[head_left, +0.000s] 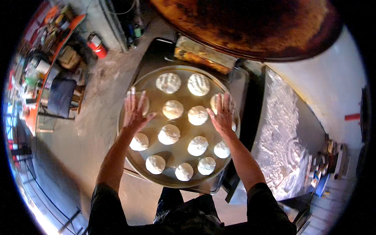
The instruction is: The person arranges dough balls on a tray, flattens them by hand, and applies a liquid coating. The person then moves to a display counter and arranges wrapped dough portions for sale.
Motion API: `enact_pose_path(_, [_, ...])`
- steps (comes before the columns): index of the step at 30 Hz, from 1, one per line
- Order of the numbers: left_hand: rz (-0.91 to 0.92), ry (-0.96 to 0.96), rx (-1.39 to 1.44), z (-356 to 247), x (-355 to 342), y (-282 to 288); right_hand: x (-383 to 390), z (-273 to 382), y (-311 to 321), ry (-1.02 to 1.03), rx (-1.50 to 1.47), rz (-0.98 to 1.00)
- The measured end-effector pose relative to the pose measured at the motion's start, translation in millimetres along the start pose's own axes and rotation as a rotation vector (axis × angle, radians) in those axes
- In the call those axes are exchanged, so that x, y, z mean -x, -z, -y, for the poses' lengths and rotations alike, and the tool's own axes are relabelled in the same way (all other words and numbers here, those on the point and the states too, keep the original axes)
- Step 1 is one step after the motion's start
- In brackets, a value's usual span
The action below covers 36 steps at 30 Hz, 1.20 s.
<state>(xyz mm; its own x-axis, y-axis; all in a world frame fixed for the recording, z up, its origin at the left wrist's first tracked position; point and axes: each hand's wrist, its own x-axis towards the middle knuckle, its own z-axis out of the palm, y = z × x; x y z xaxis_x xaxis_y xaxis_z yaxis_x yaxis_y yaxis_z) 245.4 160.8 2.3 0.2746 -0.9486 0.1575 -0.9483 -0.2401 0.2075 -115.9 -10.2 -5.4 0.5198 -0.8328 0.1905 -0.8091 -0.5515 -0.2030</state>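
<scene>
A large round metal tray [168, 149] holds several pale, floured dough balls [169, 134]. The two at the back [168, 83] are flattened, with finger-shaped ridges across them. My left hand [136, 113] lies palm down over a dough piece at the tray's left side, fingers stretched and spread. My right hand [222, 117] is in a similar flat, spread position over another piece at the right side. Both hands hide much of the dough under them.
The tray rests on a black stand [152, 53]. A large rusty-brown round plate [250, 23] overhangs the back. At right is a floured metal counter [282, 149]. Leftward are a red fire extinguisher [97, 46], a cluttered orange-edged bench [56, 56] and a seat with dark cushion [60, 96].
</scene>
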Motion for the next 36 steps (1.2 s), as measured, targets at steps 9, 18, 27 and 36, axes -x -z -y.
enact_pose_path(9, [-0.192,-0.286,0.251,-181,33,36,160,-60,132,-0.124,-0.19,-0.099])
enact_pose_path(18, [0.32,-0.796,0.795,-569,163,-52,400,-303,144,-0.486,0.227,-0.132])
enact_pose_path(27, [0.311,-0.835,0.535,-609,174,-55,413,-314,173,-0.542,0.299,-0.005])
enact_pose_path(36, [0.311,-0.364,0.483,-426,143,25,284,-171,167,-0.223,-0.201,-0.137])
